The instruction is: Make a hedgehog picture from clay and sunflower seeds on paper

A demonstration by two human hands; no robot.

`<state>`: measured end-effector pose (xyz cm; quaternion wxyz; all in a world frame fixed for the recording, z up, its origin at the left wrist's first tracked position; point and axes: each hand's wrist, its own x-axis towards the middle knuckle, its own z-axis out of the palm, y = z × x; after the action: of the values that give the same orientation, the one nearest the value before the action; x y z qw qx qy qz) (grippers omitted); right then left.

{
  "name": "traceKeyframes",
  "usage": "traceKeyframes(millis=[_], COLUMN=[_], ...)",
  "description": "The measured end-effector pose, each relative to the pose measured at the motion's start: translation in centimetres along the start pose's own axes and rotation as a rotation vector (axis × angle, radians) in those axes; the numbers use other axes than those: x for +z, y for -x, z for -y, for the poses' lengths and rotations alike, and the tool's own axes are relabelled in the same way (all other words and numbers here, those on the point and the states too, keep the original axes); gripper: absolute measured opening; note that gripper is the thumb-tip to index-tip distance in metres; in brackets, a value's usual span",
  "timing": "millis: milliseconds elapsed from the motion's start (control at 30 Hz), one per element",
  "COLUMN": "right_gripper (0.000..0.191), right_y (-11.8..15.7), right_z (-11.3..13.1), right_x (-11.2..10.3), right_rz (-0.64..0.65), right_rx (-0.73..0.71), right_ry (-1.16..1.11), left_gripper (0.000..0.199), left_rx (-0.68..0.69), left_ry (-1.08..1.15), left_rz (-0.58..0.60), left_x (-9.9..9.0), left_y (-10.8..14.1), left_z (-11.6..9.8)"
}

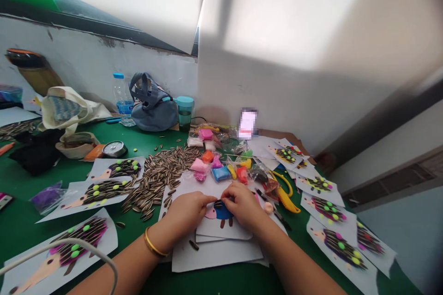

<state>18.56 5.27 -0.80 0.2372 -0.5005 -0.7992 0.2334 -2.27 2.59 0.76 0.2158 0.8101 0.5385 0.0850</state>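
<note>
A hedgehog picture with a blue clay body (224,211), pink face (211,212) and brown feet lies on white paper (238,231) in front of me. My right hand (240,203) is closed in a pinch at the top of the blue body, on what looks like a dark sunflower seed (218,203). My left hand (189,212) rests on the paper at the picture's left side. Its index finger is stretched out towards the right fingertips, and its other fingers are partly hidden. A single loose sunflower seed (194,245) lies below the left hand.
A large heap of sunflower seeds (162,173) lies left of the paper. Bagged coloured clay (220,174) and yellow-handled scissors (288,199) are beyond the hands. Seed-covered hedgehog pictures (337,244) line both sides. A phone (247,123), bag (152,110) and cup (185,113) stand behind; a white cable (86,244) crosses lower left.
</note>
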Motion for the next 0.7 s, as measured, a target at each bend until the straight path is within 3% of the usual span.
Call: traceKeyframes(millis=[700], right_gripper=[0.015], right_y=[-0.05], right_z=[0.08], right_x=[-0.07], right_rz=[0.05], right_rx=[-0.015], right_ry=[0.061], left_gripper=[0.045], left_rx=[0.02], left_ry=[-0.073], left_rz=[0.011], left_x=[0.14], left_y=[-0.04], left_z=[-0.03])
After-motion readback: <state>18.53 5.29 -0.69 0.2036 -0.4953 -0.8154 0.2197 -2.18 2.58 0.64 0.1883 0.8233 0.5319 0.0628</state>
